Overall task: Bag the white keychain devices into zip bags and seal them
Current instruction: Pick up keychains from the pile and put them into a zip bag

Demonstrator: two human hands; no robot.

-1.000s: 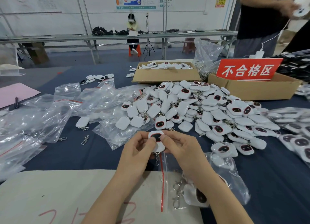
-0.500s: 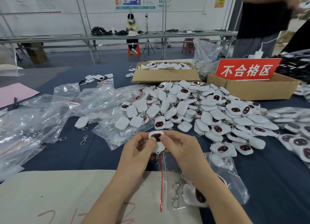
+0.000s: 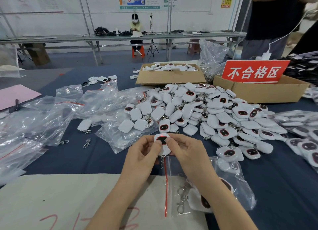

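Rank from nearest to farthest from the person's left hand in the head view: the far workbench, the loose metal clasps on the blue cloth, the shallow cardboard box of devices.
1. Loose metal clasps: just left of the left hand, which grips a white device.
2. Shallow cardboard box: ahead, beyond the device pile.
3. Far workbench: at the very back of the room.

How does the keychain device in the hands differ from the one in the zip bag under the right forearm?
The held device is bare, pinched between the left hand and right hand; the bagged device lies inside a clear zip bag. The held device shows its face with a red light; the bagged device is half hidden by the forearm. Both are white with dark faces.
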